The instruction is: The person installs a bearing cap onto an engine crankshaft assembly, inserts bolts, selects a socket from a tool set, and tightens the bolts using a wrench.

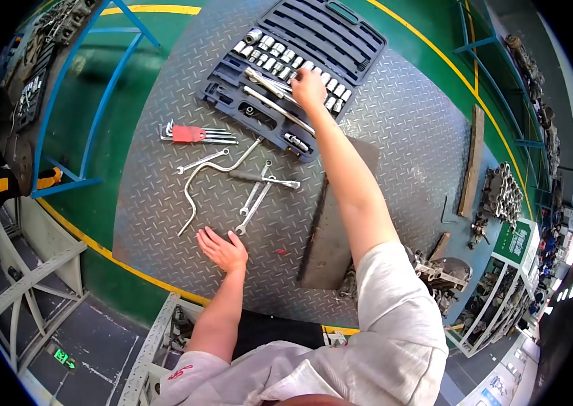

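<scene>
My right hand (308,88) reaches into the open socket case (232,111), over the rows of silver sockets (278,49); its fingertips are at the sockets, and what they hold, if anything, is too small to tell. Beside it in the case lie a ratchet (263,81) and a long bar (276,107). My left hand (224,250) is spread low over the metal plate, holding nothing, just left of two combination wrenches (257,206). Nearby are a ratchet handle (259,178), a bent speed brace (192,193), a small wrench (202,162) and a red hex key set (188,133).
The tread-plate table (395,122) also carries a flat dark board (330,237), a wooden strip (470,162) and metal engine parts (501,193) at the right. A blue frame (100,108) stands left. A person's dark glove (48,178) shows at the far left.
</scene>
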`<action>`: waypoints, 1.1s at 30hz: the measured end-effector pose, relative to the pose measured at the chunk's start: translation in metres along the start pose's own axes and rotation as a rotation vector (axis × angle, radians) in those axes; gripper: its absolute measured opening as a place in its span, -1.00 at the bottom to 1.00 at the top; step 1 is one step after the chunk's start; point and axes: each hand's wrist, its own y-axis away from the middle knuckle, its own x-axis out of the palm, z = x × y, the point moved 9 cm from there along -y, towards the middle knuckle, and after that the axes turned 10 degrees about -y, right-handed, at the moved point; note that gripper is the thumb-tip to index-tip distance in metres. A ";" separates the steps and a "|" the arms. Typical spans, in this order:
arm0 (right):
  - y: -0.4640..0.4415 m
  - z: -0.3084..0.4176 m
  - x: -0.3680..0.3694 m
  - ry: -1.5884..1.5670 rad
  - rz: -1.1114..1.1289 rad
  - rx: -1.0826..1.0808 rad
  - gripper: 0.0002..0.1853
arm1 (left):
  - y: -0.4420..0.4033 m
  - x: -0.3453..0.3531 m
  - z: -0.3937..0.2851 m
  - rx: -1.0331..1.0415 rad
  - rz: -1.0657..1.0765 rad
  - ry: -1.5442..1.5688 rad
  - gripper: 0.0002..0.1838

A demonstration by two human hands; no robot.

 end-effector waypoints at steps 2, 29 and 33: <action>-0.002 -0.001 -0.003 -0.057 0.012 -0.063 -0.72 | -0.004 0.003 -0.002 -0.006 -0.001 0.003 -0.30; 0.037 -0.029 -0.026 -0.415 0.004 0.059 -0.61 | 0.005 0.006 0.000 0.001 0.008 -0.021 -0.26; 0.001 0.019 -0.024 -0.049 -0.103 -0.189 -0.70 | 0.000 0.008 0.001 -0.001 0.005 -0.036 -0.25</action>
